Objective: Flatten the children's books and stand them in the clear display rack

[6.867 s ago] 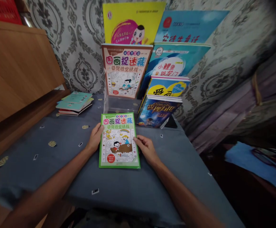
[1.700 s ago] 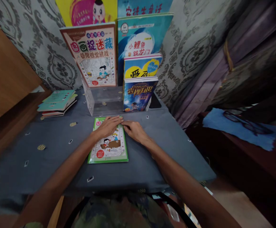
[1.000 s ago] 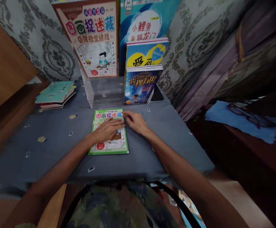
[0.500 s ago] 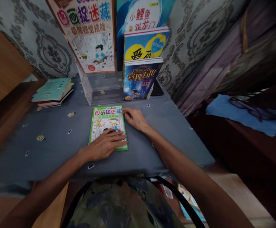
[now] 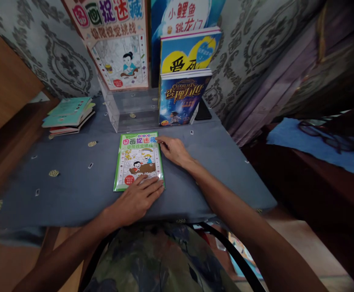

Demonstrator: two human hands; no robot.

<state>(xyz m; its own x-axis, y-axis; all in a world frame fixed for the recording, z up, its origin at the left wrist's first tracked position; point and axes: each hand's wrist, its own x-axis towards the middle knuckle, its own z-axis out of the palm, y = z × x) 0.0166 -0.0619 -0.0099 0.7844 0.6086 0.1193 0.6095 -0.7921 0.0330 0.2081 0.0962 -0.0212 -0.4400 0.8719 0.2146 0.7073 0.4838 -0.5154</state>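
Observation:
A picture book with a green border (image 5: 128,162) lies closed on the blue-grey tablecloth, its cover drawing facing up. My left hand (image 5: 140,198) rests flat with fingers stretched over the book's lower right part, hiding that corner. At the upper right edge of the same book is my right hand (image 5: 174,151), its fingertips together and touching the cover's edge. Its palm side and the tips of the lower fingers are hidden from me.
Behind the book, a clear plastic rack (image 5: 113,115) holds upright books, among them a dark blue one (image 5: 181,99) and a large orange-edged one (image 5: 117,52). A stack of thin books (image 5: 69,113) lies at left. Glasses on a blue cloth (image 5: 341,156) are at right.
My left hand has slid down toward the book's lower edge, uncovering more of the cover drawing. My right hand keeps its place at the upper right edge. The view has shifted slightly.

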